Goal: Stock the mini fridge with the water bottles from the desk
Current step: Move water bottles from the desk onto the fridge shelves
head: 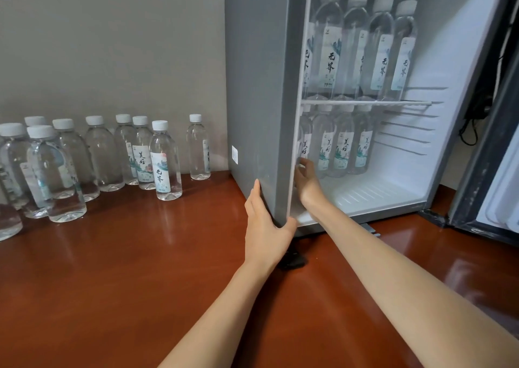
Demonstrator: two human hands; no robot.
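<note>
The grey mini fridge (258,87) stands open on the red-brown desk (112,269). Several water bottles (328,44) fill its upper wire shelf (393,103), and several more (342,148) stand on the white floor below. My left hand (265,227) clasps the fridge's lower front left corner, palm on the side wall and thumb around the front edge. My right hand (307,182) reaches into the lower compartment, its fingers curled on the leftmost bottle (306,143), which the fridge's edge half hides. Several bottles (165,160) stand on the desk at left.
The fridge door (483,143) hangs open at the far right. A black cable (469,131) dangles behind it. A dark foot (292,259) sticks out under the fridge's front corner. A grey wall backs the desk.
</note>
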